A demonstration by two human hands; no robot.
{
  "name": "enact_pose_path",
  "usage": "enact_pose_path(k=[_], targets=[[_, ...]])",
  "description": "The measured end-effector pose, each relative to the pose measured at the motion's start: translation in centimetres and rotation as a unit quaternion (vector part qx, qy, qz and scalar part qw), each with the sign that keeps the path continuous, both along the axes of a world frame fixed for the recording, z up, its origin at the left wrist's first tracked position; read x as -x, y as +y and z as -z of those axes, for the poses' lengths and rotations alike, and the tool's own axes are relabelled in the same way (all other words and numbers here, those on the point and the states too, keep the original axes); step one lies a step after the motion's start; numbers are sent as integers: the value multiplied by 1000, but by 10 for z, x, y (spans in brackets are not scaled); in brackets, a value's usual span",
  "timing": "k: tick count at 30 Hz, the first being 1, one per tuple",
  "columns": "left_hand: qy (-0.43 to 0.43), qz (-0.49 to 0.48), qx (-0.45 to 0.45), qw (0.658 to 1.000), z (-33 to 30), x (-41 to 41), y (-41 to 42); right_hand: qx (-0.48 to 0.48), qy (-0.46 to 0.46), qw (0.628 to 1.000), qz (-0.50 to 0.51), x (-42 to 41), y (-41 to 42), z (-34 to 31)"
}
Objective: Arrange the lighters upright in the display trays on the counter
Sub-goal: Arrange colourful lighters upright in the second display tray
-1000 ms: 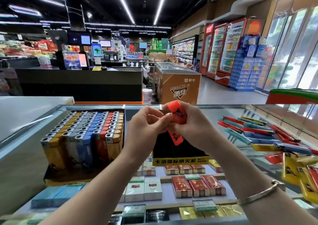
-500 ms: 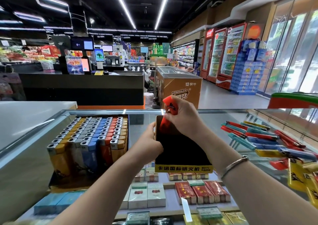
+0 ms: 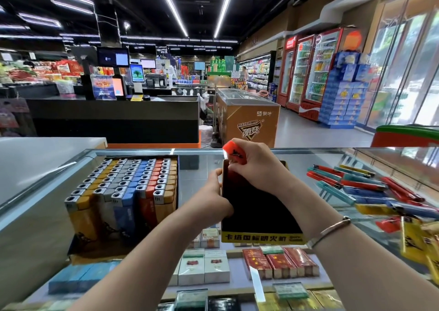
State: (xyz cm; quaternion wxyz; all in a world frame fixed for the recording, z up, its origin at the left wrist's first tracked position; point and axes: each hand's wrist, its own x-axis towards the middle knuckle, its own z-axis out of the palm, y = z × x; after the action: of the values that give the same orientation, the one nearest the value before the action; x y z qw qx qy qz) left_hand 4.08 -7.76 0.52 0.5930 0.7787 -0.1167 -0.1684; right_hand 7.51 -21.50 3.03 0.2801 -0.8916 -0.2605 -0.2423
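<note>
On the glass counter [image 3: 197, 172] stands a black display tray [image 3: 256, 206] with a yellow front strip, its inside dark. My right hand [image 3: 255, 165] grips a red lighter [image 3: 234, 155], held at the tray's far left corner with one end poking above my fingers. My left hand [image 3: 215, 191] holds the tray's left wall. To the left, a second tray [image 3: 123, 196] is packed with upright yellow, grey, blue and red lighters. Loose lighters [image 3: 370, 187] in red, teal, blue and yellow lie flat on the glass at the right.
Cigarette packs [image 3: 280, 262] fill the shelf under the glass. More yellow lighters [image 3: 420, 241] lie at the right edge. Beyond the counter are a checkout desk [image 3: 114, 118], an orange freezer [image 3: 249, 118] and drink fridges [image 3: 308, 70].
Both hands came down from mid-air to the black tray. My left hand let go of the red lighter and took the tray's left wall. My right hand carried the lighter to the far left corner.
</note>
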Motion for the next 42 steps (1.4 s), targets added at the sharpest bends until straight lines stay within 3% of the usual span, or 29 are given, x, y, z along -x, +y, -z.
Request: enact_pose_path(k=[10, 16, 20, 26, 28, 32, 34, 36, 38, 40, 42], targets=[[16, 43, 0, 999, 2, -7, 5, 50, -42, 998, -9, -1, 1, 5], [21, 42, -2, 999, 2, -7, 5, -38, 55, 997, -37, -5, -6, 2], [15, 57, -9, 998, 2, -6, 5, -31, 94, 993, -59, -4, -6, 0], [1, 51, -16, 999, 5, -6, 4, 82, -43, 996, 15, 0, 6, 13], [-2, 51, -14, 999, 5, -6, 3, 87, -51, 995, 22, 1, 6, 12], [-2, 47, 3, 999, 7, -9, 1, 31, 10, 999, -6, 5, 2, 10], [2, 44, 14, 999, 6, -8, 0, -95, 59, 994, -12, 11, -4, 5], [8, 42, 22, 999, 5, -7, -1, -311, 136, 940, -34, 18, -14, -4], [-49, 14, -19, 999, 6, -5, -3, -477, 224, 848, -59, 24, -24, -8], [-190, -44, -115, 974, 10, -3, -5, -556, 288, 777, -65, 29, -27, -7], [-339, -71, -132, 929, 9, 1, -6, -597, 312, 737, -54, 32, -24, -4]])
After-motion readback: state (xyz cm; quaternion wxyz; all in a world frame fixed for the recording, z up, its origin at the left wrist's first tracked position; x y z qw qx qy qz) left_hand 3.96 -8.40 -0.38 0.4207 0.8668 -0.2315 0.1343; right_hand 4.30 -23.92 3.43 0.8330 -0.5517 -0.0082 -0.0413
